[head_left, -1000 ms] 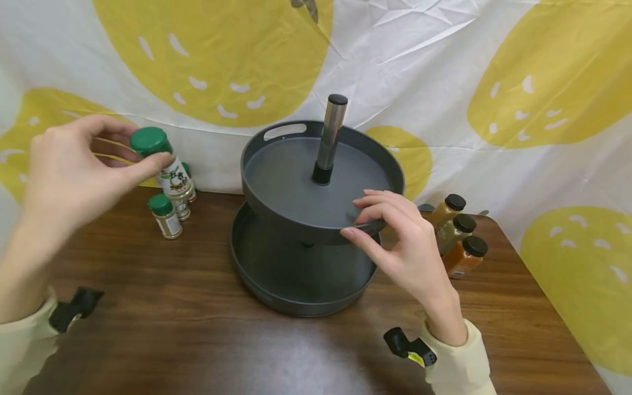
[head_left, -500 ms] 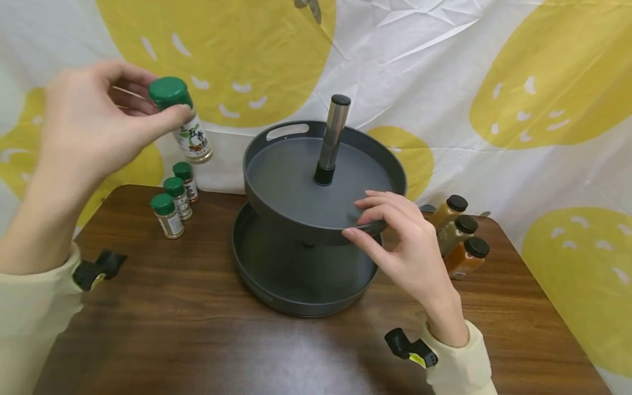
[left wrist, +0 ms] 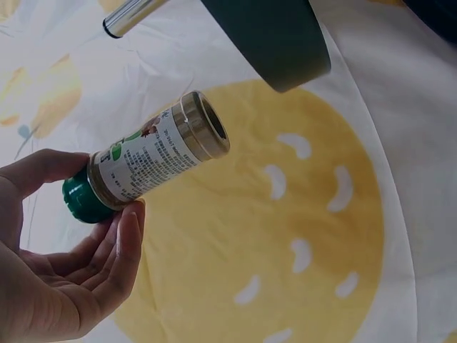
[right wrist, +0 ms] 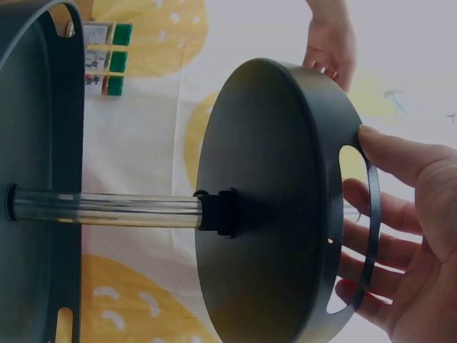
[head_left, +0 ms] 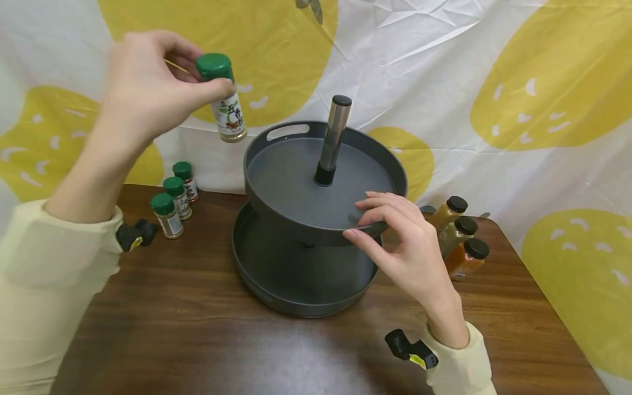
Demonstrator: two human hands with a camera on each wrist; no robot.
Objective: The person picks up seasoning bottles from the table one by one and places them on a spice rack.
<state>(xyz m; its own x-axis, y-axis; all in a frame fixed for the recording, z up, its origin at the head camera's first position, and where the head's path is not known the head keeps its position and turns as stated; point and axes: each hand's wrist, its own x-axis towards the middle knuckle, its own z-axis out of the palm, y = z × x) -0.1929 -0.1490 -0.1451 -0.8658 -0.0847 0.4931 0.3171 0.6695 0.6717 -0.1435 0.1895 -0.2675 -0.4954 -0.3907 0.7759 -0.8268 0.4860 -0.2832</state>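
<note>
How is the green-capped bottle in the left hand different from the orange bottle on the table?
The held bottle has a green cap; the orange bottle has a black cap. The left hand holds the held bottle in the air, while the orange bottle stands on the table. The held bottle's contents look tan, the orange bottle's orange. Both have caps on.

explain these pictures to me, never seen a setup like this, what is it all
No machine here: a person works bare-handed. The wide view comes from a camera on the head, looking down; the other two views come from the wrists. The left grip holds a green-capped jar in the air; the right grip holds the upper tray of a two-tier stand by its rim. On the wooden table, three more green-capped jars stand left of the stand and three black-capped bottles to its right.
</note>
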